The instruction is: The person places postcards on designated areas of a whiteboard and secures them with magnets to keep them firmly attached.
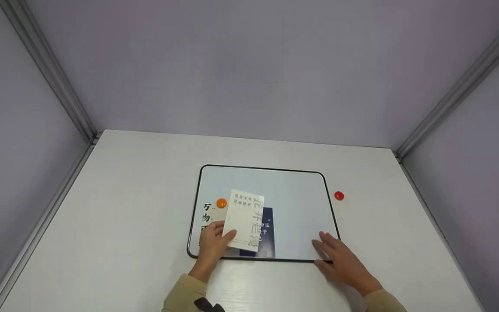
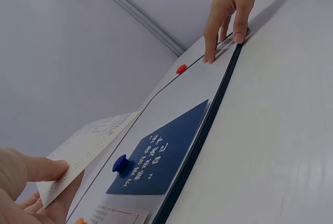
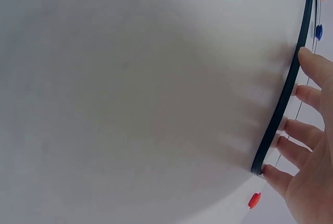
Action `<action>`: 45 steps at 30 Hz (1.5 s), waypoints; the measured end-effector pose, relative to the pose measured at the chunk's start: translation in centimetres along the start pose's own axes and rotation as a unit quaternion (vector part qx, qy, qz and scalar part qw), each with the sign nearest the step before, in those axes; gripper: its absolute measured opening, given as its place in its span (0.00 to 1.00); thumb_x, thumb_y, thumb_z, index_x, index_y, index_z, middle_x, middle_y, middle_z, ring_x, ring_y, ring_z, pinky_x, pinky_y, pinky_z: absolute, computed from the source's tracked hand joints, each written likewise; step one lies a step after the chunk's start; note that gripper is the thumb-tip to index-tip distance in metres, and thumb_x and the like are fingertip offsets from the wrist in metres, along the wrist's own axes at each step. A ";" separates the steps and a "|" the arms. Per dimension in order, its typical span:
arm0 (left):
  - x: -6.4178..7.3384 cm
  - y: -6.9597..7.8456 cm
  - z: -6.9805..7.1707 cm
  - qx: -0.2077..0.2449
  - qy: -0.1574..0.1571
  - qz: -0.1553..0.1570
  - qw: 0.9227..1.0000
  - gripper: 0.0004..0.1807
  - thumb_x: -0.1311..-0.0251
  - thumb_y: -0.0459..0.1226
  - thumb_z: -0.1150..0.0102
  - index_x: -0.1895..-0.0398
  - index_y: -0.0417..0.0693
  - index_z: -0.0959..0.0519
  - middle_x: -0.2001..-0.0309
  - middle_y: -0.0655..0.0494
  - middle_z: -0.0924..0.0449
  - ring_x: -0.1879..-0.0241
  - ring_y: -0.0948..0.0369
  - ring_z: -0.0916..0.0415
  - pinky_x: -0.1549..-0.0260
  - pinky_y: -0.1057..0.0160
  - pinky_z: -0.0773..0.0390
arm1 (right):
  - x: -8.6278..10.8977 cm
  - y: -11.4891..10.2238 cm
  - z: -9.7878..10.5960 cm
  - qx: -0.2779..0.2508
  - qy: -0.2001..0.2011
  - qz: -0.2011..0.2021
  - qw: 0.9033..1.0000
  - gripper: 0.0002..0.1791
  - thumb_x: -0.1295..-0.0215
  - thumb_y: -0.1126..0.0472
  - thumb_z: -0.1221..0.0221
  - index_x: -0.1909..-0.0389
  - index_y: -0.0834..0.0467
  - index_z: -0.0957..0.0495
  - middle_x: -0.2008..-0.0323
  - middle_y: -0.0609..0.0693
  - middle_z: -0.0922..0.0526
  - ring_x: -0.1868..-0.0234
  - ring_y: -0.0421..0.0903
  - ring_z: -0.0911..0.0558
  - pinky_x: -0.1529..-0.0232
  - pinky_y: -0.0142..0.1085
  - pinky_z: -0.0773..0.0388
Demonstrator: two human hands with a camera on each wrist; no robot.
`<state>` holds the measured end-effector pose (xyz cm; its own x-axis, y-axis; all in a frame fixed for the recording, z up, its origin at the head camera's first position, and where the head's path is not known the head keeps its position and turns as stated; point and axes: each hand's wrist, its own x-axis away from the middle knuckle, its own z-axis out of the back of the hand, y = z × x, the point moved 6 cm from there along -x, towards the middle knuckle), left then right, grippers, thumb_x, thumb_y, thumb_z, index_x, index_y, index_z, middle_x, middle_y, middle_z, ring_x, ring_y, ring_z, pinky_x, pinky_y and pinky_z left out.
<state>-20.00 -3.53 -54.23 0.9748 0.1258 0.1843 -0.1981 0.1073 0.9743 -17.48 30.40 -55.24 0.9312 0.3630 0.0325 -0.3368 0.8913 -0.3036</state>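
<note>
My left hand [image 1: 212, 243] pinches a cream card [image 1: 241, 219] printed with Chinese characters, its thumb on the face and fingers behind. In the left wrist view this card is raised at a tilt above a whiteboard [image 1: 299, 203] with a black frame. A dark blue card [image 2: 164, 148] lies on the board under a blue magnet [image 2: 120, 165], partly covered by the held card in the head view. To its left, a pale card with black characters [image 1: 206, 212] lies under an orange magnet [image 1: 221, 203]. My right hand [image 1: 344, 261] rests, fingers spread, on the board's near right corner.
The whiteboard lies flat on a white table [image 1: 145, 173]. Right of the board, on the table, sits a red magnet [image 1: 339, 196]. Pale panels [image 1: 249, 73] with grey metal rails [image 1: 54, 65] enclose the table at the back and both sides.
</note>
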 end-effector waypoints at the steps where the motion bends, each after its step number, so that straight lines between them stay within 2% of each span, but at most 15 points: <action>1: 0.0 0.0 -0.2 0.002 -0.004 0.002 1.000 0.21 0.42 0.32 0.38 0.47 0.29 0.28 0.51 0.34 0.18 0.56 0.52 0.15 0.61 0.64 0.15 | 0.0 0.1 0.0 -0.003 -0.002 -0.002 1.000 0.29 0.35 0.48 0.41 0.35 0.53 0.30 0.30 0.58 0.33 0.28 0.59 0.35 0.32 0.56 0.33; 6: 0.3 -0.2 -1.2 0.018 -0.017 0.003 1.000 0.22 0.41 0.31 0.38 0.46 0.28 0.28 0.51 0.33 0.18 0.55 0.50 0.15 0.60 0.63 0.15 | 0.0 0.3 -0.2 -0.015 -0.013 -0.012 1.000 0.30 0.35 0.47 0.42 0.34 0.51 0.31 0.28 0.56 0.35 0.27 0.59 0.36 0.32 0.56 0.34; 13: 0.6 -0.5 -2.7 0.031 -0.036 0.014 0.999 0.22 0.42 0.33 0.38 0.47 0.29 0.28 0.52 0.35 0.17 0.57 0.55 0.15 0.60 0.64 0.15 | 0.1 0.7 -0.3 -0.025 -0.028 -0.030 0.999 0.31 0.35 0.47 0.42 0.32 0.48 0.34 0.27 0.54 0.37 0.26 0.57 0.38 0.30 0.56 0.35; 26: 0.6 -0.9 -4.4 0.029 -0.037 0.016 0.999 0.21 0.43 0.33 0.37 0.49 0.29 0.26 0.54 0.35 0.16 0.63 0.59 0.16 0.64 0.64 0.17 | 0.3 0.6 0.0 -0.033 -0.027 -0.030 0.999 0.31 0.35 0.47 0.41 0.33 0.49 0.32 0.27 0.55 0.37 0.26 0.58 0.38 0.31 0.57 0.35; 31: 0.5 -0.9 -4.7 0.022 -0.032 0.012 0.999 0.21 0.44 0.32 0.37 0.49 0.28 0.26 0.54 0.34 0.16 0.61 0.57 0.16 0.63 0.64 0.17 | 0.2 0.5 0.0 -0.030 -0.032 -0.037 0.998 0.31 0.36 0.47 0.41 0.32 0.49 0.33 0.27 0.55 0.37 0.26 0.59 0.38 0.31 0.57 0.36; 40: 0.5 -0.7 -5.7 0.026 -0.030 0.024 0.999 0.20 0.44 0.32 0.37 0.50 0.30 0.26 0.54 0.35 0.16 0.59 0.55 0.15 0.61 0.62 0.16 | -0.1 0.5 -0.2 -0.038 -0.041 -0.061 0.997 0.31 0.36 0.49 0.40 0.33 0.47 0.32 0.26 0.53 0.38 0.25 0.57 0.40 0.29 0.56 0.38; 45: 0.5 -0.5 -6.1 0.031 -0.037 0.019 0.999 0.21 0.44 0.32 0.37 0.49 0.28 0.26 0.53 0.34 0.17 0.58 0.54 0.15 0.60 0.62 0.16 | -0.2 0.4 -0.3 -0.039 -0.041 -0.069 0.996 0.30 0.36 0.49 0.40 0.33 0.47 0.32 0.26 0.53 0.39 0.24 0.57 0.41 0.28 0.56 0.38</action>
<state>-20.00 2.54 -55.46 0.9720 0.0552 0.2285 -0.2309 0.0424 0.9720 -17.75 30.66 -55.63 0.9521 0.2628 0.1563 -0.1920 0.9115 -0.3637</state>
